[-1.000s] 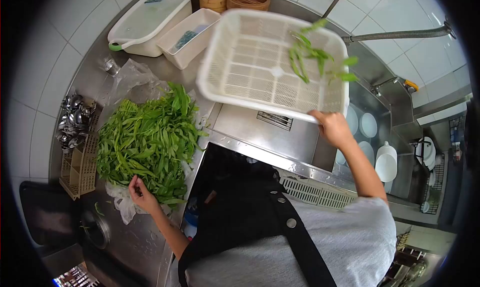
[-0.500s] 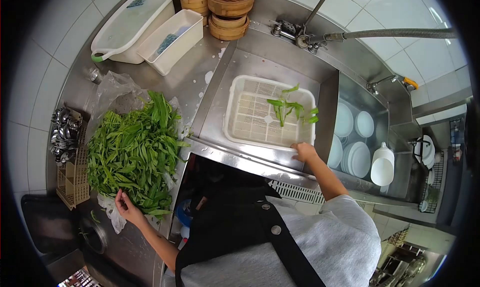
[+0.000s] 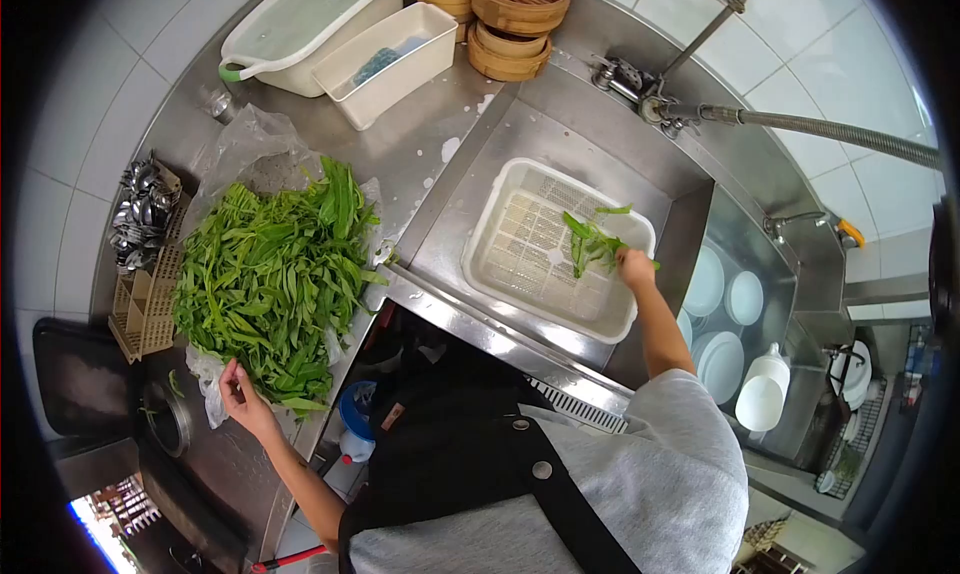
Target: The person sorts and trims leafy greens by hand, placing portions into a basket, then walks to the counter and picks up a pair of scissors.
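A white perforated basket (image 3: pixel 520 284) sits in the left sink basin, with a few green leafy stems (image 3: pixel 585 242) at its right side. My right hand (image 3: pixel 635 266) is closed on those stems, over the basket's right rim. A large heap of leafy greens (image 3: pixel 275 284) lies on clear plastic (image 3: pixel 265 139) on the steel counter. At the heap's lower left edge is my left hand (image 3: pixel 243 394), its thumb and fingers close together; anything between them is too small to make out.
White tubs (image 3: pixel 390 69) and bamboo steamers (image 3: pixel 520 4) stand at the back. A cutlery rack (image 3: pixel 150 304) is at the left. Plates (image 3: pixel 718 364) and a white jug (image 3: pixel 764 392) are in the right basin. A hose (image 3: pixel 820 129) crosses above the sinks.
The basket, held up over the sink a second ago, now rests in the basin. My right hand has let go of its rim and taken hold of the stems. My left hand stays beside the heap.
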{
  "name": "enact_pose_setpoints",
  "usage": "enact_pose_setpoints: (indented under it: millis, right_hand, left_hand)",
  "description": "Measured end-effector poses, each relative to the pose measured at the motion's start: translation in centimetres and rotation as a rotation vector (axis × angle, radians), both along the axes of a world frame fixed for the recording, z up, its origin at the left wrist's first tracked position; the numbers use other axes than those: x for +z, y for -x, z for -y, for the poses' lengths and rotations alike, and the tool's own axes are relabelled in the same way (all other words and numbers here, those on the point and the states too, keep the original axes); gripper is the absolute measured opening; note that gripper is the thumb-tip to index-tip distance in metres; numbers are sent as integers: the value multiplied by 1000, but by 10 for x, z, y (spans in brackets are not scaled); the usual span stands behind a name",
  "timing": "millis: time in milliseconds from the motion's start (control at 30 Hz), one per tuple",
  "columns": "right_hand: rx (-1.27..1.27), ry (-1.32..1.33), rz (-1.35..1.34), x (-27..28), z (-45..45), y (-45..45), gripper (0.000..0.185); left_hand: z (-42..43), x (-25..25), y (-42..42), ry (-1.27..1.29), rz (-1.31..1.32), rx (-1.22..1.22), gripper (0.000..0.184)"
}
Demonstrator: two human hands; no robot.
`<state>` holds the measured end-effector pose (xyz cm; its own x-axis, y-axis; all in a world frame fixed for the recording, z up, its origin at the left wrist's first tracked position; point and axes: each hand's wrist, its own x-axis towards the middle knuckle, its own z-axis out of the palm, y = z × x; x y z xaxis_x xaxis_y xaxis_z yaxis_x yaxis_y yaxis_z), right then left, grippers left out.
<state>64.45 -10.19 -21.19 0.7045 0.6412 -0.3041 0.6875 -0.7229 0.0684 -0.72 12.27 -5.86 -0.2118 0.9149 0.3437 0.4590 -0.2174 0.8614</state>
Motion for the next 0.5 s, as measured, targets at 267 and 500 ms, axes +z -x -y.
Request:
enact_pose_setpoints:
  millis: [267,500]
  right_hand:
    - [191,77,203,15,-30,-14,25]
    - [607,18,138,-26,-67,11,29]
  left_hand:
    - [18,-3,16,30,-11,60,20]
    - [27,8,10,26,-83,63,22]
